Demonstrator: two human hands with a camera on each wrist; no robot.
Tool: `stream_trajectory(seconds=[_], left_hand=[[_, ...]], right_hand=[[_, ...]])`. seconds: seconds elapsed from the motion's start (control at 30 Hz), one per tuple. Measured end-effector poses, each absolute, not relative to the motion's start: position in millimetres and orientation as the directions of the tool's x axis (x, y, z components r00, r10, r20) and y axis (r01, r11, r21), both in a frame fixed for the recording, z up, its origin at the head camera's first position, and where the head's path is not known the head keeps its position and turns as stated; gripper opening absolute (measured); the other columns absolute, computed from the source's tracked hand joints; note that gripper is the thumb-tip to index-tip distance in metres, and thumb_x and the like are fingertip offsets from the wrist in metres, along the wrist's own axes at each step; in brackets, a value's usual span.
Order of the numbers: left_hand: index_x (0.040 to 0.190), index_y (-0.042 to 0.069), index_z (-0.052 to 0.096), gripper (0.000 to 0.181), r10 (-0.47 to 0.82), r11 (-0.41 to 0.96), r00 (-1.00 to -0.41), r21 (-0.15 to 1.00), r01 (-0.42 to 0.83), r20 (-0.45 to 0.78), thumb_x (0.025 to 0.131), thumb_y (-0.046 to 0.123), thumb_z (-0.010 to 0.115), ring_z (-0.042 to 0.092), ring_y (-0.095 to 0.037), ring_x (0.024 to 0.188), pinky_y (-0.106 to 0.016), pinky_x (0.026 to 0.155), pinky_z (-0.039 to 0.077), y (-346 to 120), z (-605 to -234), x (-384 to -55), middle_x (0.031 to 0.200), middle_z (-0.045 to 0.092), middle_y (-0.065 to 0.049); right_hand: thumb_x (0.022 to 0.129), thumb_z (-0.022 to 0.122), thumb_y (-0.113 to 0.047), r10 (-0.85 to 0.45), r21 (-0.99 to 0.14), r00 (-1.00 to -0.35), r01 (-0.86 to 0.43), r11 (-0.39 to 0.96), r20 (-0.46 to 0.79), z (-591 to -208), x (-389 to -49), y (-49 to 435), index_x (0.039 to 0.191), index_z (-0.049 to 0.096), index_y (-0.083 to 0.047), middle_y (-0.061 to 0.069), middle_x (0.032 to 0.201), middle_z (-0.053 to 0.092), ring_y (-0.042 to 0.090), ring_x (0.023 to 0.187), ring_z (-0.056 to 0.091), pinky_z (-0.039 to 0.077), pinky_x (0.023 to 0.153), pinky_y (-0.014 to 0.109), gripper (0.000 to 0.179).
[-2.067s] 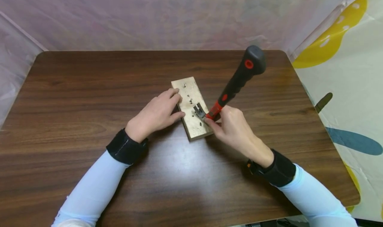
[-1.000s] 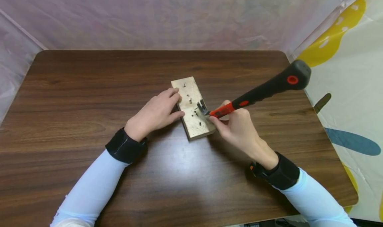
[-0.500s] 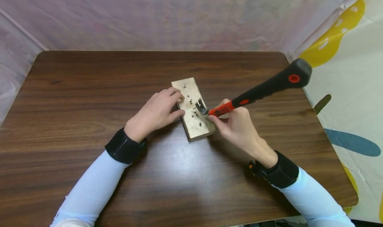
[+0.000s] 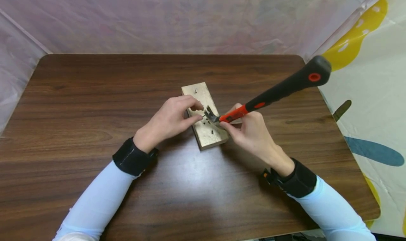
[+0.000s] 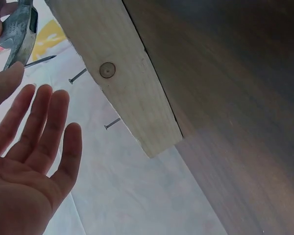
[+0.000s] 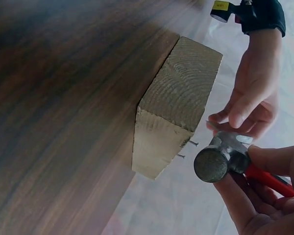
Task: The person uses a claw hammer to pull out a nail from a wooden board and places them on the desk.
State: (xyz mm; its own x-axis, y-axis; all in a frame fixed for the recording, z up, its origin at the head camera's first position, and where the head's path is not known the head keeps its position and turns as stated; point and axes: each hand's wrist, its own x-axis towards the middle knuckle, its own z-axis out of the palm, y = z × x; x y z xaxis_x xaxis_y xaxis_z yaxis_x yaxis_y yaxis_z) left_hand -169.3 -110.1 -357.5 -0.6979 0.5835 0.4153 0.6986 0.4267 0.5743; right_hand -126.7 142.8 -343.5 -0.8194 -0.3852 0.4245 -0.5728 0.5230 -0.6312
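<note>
My right hand (image 4: 253, 133) grips a claw hammer (image 4: 285, 85) close to its head, the black and red handle slanting up to the right. Its claw hovers over a pale wooden block (image 4: 206, 137) with several nails standing in it. A loose-looking nail (image 5: 41, 60) shows at the claw in the left wrist view, its pointed end sticking out past my left thumb. My left hand (image 4: 169, 119) reaches over the block's left side, thumb and forefinger apart on either side of the claw's tip, other fingers loosely extended. The hammer's round striking face (image 6: 210, 165) shows in the right wrist view.
The block lies on a brown wood-grain table (image 4: 95, 85) with rounded corners. A pale cloth wall (image 4: 177, 22) stands behind the far edge, and a patterned sheet (image 4: 364, 110) hangs at the right. Black bands (image 4: 133, 158) circle both wrists.
The hammer's handle has swung down to the right and its claw has shifted slightly. My left hand has left the block's edge and moved right, its fingertips now at the claw. The block stays put.
</note>
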Motion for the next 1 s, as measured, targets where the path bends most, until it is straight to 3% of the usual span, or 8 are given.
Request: stream_trajectory(seconds=[0.43, 0.67, 1.0], left_hand=[[0.1, 0.005, 0.074, 0.012, 0.622, 0.4, -0.686, 0.6, 0.693, 0.377, 0.089, 0.005, 0.08, 0.071, -0.018, 0.087, -0.039, 0.08, 0.059, -107.9, -360.0, -169.2, 0.094, 0.075, -0.006], [0.097, 0.005, 0.075, 0.008, 0.631, 0.414, -0.682, 0.582, 0.7, 0.371, 0.09, 0.005, 0.079, 0.072, -0.02, 0.087, -0.039, 0.081, 0.059, -107.2, -358.9, -169.4, 0.094, 0.076, -0.006], [0.097, 0.004, 0.073, 0.008, 0.642, 0.433, -0.679, 0.562, 0.705, 0.356, 0.091, 0.004, 0.078, 0.07, -0.02, 0.083, -0.038, 0.078, 0.058, -106.5, -357.8, -169.5, 0.092, 0.075, -0.006]], right_hand=[[0.084, 0.081, 0.006, -0.42, -0.674, -0.813, -0.575, 0.464, 0.404, -340.0, -128.3, 139.5, 0.097, 0.066, -0.002, 0.005, 0.09, 0.07, 0.014, 0.085, 0.072, 0.058, 0.059, 0.026, 0.021], [0.085, 0.082, 0.002, -0.429, -0.641, -0.806, -0.588, 0.494, 0.408, -339.6, -128.1, 139.4, 0.097, 0.068, -0.004, 0.002, 0.089, 0.07, 0.009, 0.073, 0.067, 0.046, 0.05, 0.022, 0.019], [0.087, 0.081, -0.001, -0.437, -0.627, -0.811, -0.58, 0.519, 0.389, -339.3, -127.8, 139.6, 0.097, 0.068, -0.005, 0.002, 0.088, 0.07, 0.009, 0.055, 0.051, 0.04, 0.047, 0.024, 0.018]])
